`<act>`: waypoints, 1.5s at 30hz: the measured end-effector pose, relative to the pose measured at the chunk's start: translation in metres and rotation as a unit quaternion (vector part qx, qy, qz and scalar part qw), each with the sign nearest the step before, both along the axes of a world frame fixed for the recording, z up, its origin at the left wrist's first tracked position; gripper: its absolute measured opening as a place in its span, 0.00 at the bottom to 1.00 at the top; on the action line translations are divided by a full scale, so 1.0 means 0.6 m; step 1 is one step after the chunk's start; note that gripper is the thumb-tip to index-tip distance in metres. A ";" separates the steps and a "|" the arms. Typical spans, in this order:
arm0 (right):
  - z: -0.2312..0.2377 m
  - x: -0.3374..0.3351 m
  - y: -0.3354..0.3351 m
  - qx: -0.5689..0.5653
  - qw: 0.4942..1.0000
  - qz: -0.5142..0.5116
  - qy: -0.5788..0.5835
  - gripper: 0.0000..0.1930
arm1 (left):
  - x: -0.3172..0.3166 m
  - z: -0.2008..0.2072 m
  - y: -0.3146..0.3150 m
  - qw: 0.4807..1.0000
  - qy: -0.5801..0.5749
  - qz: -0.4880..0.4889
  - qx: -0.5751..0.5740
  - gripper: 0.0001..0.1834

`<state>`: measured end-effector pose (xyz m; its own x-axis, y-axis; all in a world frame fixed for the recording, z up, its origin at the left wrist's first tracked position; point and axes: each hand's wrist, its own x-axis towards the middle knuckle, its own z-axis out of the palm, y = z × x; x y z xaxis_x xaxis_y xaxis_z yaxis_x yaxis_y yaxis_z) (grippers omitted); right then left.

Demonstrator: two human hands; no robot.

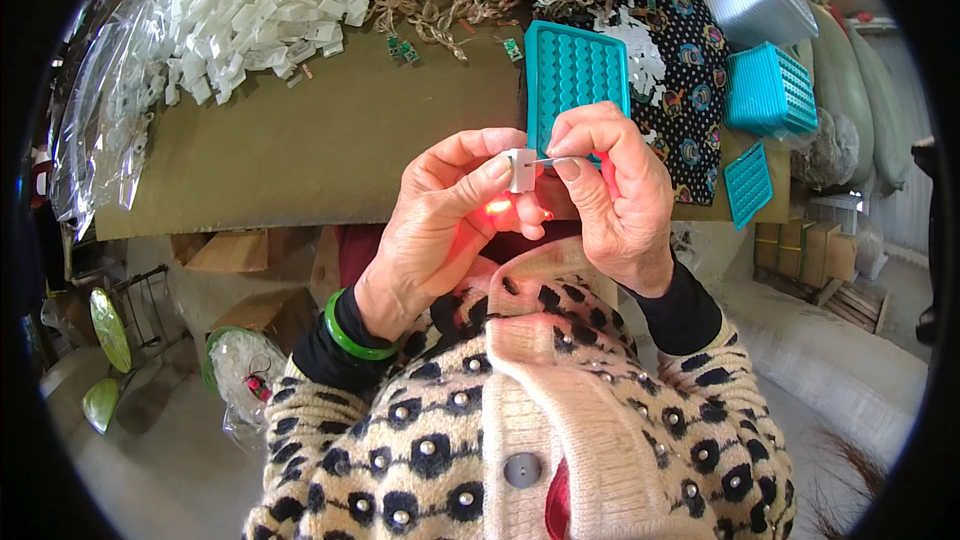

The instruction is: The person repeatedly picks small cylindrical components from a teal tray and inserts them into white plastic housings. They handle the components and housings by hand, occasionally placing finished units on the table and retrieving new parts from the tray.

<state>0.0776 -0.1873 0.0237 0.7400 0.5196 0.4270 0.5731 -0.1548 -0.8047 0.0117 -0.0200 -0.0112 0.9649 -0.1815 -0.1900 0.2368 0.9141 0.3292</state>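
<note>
I see the left hand (440, 205) closed in a pinch on a small white plastic piece (522, 172), held up near the front edge of the brown table (300, 160). The right hand (625, 200) pinches a thin strand (543, 160) reaching the piece's side; wire or pin, I can't tell. I judge that a sideways tug could bend or break it, and a slack left pinch could let the piece twist and drop.
</note>
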 end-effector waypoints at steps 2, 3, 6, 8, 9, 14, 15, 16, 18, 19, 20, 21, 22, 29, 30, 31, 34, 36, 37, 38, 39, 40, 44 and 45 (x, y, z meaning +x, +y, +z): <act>0.001 -0.001 0.004 -0.009 1.000 0.004 0.001 0.05 | -0.001 0.000 0.002 1.000 -0.007 -0.008 -0.006 0.13; 0.002 -0.001 0.005 -0.013 1.000 0.007 -0.004 0.05 | -0.001 -0.001 0.001 1.000 -0.002 -0.007 -0.003 0.13; 0.004 -0.002 0.009 -0.030 0.999 0.007 -0.022 0.05 | -0.001 -0.002 -0.003 1.000 0.003 -0.004 0.015 0.13; 0.004 -0.009 0.010 -0.020 1.000 0.011 0.018 0.06 | -0.001 -0.002 -0.003 1.000 0.006 -0.003 0.024 0.13; 0.003 -0.009 0.012 -0.024 1.000 0.014 0.015 0.06 | 0.000 -0.002 -0.003 0.999 -0.007 -0.002 0.040 0.13; -0.015 -0.010 0.021 -0.040 0.996 -0.011 -0.076 0.07 | -0.004 0.000 -0.004 0.998 0.009 0.012 0.059 0.11; -0.020 -0.010 0.023 -0.040 0.995 -0.013 -0.095 0.07 | -0.004 -0.001 -0.005 0.997 0.011 0.016 0.077 0.12; -0.023 -0.010 0.025 -0.035 0.993 -0.015 -0.114 0.07 | -0.005 -0.001 -0.006 0.995 0.013 0.019 0.095 0.12; -0.028 -0.012 0.028 -0.034 0.991 -0.016 -0.131 0.08 | -0.006 -0.003 -0.006 0.994 0.024 0.021 0.101 0.12; -0.028 -0.013 0.027 -0.034 0.991 -0.015 -0.129 0.08 | -0.006 -0.004 -0.005 0.994 0.028 0.017 0.106 0.12; -0.027 -0.012 0.027 -0.035 0.991 -0.011 -0.129 0.08 | -0.006 -0.004 -0.003 0.992 0.037 0.012 0.119 0.12; -0.024 -0.012 0.023 -0.026 0.995 -0.006 -0.094 0.07 | -0.006 -0.005 -0.001 0.995 0.022 0.011 0.098 0.12; -0.020 -0.008 0.018 -0.030 0.998 0.006 -0.055 0.07 | -0.006 -0.005 0.001 0.996 0.014 0.008 0.084 0.12; -0.010 0.001 0.019 -0.053 0.990 0.029 -0.123 0.07 | -0.006 -0.007 0.001 0.997 0.001 0.010 0.071 0.11; -0.010 0.000 0.022 -0.057 0.988 0.032 -0.142 0.07 | -0.007 -0.008 0.001 0.997 -0.003 0.014 0.075 0.10; -0.009 0.000 0.025 -0.062 0.983 0.040 -0.169 0.07 | -0.006 -0.008 0.001 0.997 0.000 0.013 0.074 0.10; 0.006 0.011 0.029 -0.095 0.981 0.068 -0.155 0.07 | -0.004 -0.010 0.007 0.998 -0.003 0.010 0.059 0.11; 0.026 0.038 0.024 -0.117 0.985 0.097 -0.084 0.06 | -0.004 -0.009 0.011 1.000 0.005 0.009 0.023 0.11; 0.033 0.053 0.026 -0.137 0.980 0.093 -0.112 0.05 | -0.003 -0.009 0.014 1.000 0.015 0.006 0.017 0.12; 0.037 0.069 0.031 -0.151 0.974 0.088 -0.144 0.05 | -0.001 -0.009 0.017 1.000 0.022 0.004 0.015 0.12; 0.037 0.087 0.042 -0.162 0.962 0.086 -0.203 0.05 | 0.001 -0.010 0.021 1.000 0.017 0.004 0.014 0.13; 0.034 0.104 0.055 -0.184 0.953 0.084 -0.226 0.04 | 0.003 -0.011 0.024 0.999 0.029 0.002 0.022 0.13; 0.004 0.145 0.107 -0.285 0.901 0.054 -0.322 0.05 | 0.011 -0.017 0.027 0.996 0.033 0.020 0.082 0.11; -0.005 0.148 0.118 -0.311 0.888 0.039 -0.338 0.07 | 0.013 -0.019 0.028 0.994 0.036 0.025 0.103 0.10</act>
<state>0.1665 -0.1164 0.0207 0.3760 0.8485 0.3724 0.9206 -0.3877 -0.0462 0.0194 -0.0032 -0.0226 0.9542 -0.0843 -0.2871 0.2230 0.8402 0.4944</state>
